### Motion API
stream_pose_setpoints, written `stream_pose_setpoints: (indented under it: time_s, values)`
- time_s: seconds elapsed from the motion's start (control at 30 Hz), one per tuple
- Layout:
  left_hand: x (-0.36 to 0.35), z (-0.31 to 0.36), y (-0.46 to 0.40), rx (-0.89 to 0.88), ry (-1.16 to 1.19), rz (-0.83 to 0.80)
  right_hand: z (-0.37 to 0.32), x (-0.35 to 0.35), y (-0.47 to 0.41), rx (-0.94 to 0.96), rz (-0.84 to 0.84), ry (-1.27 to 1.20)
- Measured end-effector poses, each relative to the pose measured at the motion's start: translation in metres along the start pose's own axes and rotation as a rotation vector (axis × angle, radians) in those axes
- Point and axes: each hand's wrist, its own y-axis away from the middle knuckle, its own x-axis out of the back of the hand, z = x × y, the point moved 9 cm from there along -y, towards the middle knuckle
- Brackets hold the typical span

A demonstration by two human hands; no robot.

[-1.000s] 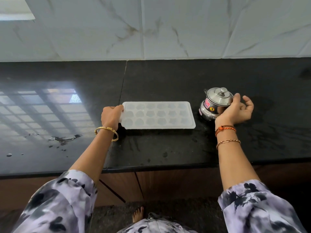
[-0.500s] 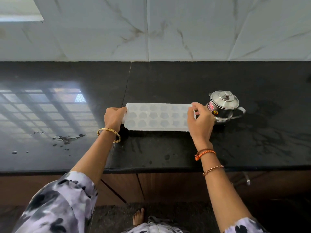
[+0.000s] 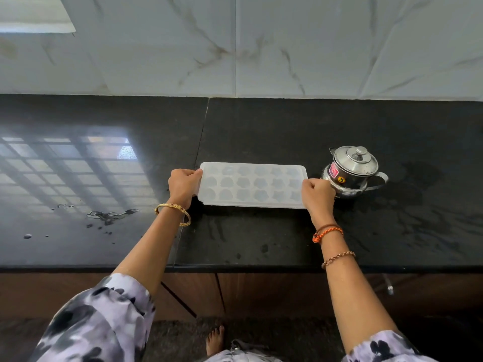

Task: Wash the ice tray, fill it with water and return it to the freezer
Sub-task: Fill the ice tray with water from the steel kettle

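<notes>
Left hand (image 3: 183,184): curled round the left short end of the tray, thumb on the top edge; a gold bangle (image 3: 173,212) sits on the wrist.
Right hand (image 3: 317,195): grips the tray's right short end, fingers folded over the rim; an orange thread and a copper chain ring the forearm.
Tray (image 3: 252,184): white, translucent, flower-shaped cells, long side parallel to the counter edge, held between both hands low over the counter; whether it rests on it I cannot tell.
Pot (image 3: 351,171): small steel, lidded, just beside the right hand.
Counter (image 3: 261,131): black stone, wet patches at left.
</notes>
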Motion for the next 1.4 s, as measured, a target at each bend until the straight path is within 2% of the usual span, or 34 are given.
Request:
stream_pose_setpoints:
  time_s: [0.33, 0.67, 1.1, 1.3, 1.4]
  values:
    - [-0.001, -0.002, 0.001, 0.058, 0.058, 0.015, 0.008, -0.003, -0.004, -0.083, -0.014, -0.143]
    - [0.021, 0.015, 0.005, 0.035, 0.137, 0.089, -0.014, 0.001, 0.004, -0.039, -0.029, -0.262]
    - [0.037, 0.030, 0.050, 0.011, 0.354, 0.155, -0.031, 0.044, 0.032, 0.001, -0.026, -0.455]
    - [0.035, 0.033, 0.073, -0.012, 0.420, 0.128, -0.015, 0.065, 0.054, -0.043, -0.014, -0.484]
    - [0.028, 0.034, 0.081, -0.022, 0.421, 0.085, -0.005, 0.080, 0.069, -0.059, 0.053, -0.486]
